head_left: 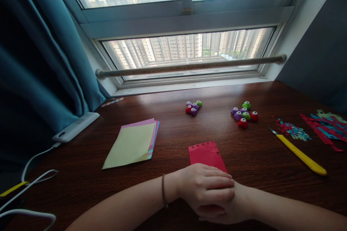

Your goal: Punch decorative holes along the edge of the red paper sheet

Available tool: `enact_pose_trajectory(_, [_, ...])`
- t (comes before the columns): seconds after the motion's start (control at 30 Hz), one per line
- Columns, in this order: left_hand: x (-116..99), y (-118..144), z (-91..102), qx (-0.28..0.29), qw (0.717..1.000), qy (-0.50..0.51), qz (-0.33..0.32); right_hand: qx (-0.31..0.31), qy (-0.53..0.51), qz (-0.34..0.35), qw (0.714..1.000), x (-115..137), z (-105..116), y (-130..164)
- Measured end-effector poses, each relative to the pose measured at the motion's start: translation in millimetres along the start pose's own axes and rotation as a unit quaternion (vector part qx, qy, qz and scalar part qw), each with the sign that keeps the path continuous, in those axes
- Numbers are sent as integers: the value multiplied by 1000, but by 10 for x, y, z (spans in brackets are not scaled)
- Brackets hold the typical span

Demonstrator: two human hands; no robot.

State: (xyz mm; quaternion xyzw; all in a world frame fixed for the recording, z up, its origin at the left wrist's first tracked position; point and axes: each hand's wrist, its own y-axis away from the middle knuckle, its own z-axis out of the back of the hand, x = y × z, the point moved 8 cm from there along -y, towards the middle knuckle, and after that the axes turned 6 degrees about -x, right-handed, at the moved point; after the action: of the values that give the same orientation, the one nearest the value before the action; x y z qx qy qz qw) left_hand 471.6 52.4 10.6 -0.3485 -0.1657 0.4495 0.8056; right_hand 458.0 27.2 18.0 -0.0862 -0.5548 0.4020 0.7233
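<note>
My left hand (206, 184) lies over my right hand (230, 207), both grips folded together, holding nothing, resting on the near edge of the red paper (206, 153). Beyond that paper sit small punches (244, 114); I'm between punches, needing one picked next.

A broad lane of bare dark wooden desk (168, 126) runs from near to far between the stack of pastel paper sheets (132, 143) on the left and the red punched paper sheet (206, 154) in the middle. Far along it sits a small cluster of coloured paper punches (193, 107). To the right, a second punch cluster (244, 114), a yellow craft knife (299, 153) and scattered paper scraps (311, 128) crowd the surface. White cables (35, 173) clutter the near left.
</note>
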Motion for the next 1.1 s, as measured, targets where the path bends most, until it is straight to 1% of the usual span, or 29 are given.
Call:
enact_pose_trajectory(0.13, [-10, -3, 12, -7, 1000, 3, -7, 84, 28, 3, 996, -71, -173, 29])
enact_pose_trajectory(0.2, [-12, -8, 16, -7, 1000, 2, -9, 110, 40, -2, 993, -117, -231, 51])
enact_pose_trajectory(0.23, [-10, -13, 17, -6, 1000, 1, -8, 110, 42, -6, 993, -133, -239, 57])
enact_pose_trajectory(0.5, [-2, -53, 41, -19, 1000, -5, -2, 53, 31, -38, 997, -115, -151, 90])
enact_pose_trajectory(0.7, [0, -6, -10, 7, 1000, -7, -4, 10, 33, -16, 999, -102, -117, 85])
enact_pose_trajectory(0.87, [-9, -9, 3, -2, 1000, -7, -5, -61, -41, 13, 997, -67, -28, 104])
enact_pose_trajectory(0.93, [-10, -17, 10, -6, 1000, -8, -5, -70, -53, 17, 996, -65, -7, 102])
enact_pose_trajectory(1.1, [-12, -32, 27, -12, 1000, -7, -7, -67, -30, 11, 997, -63, -11, 121])
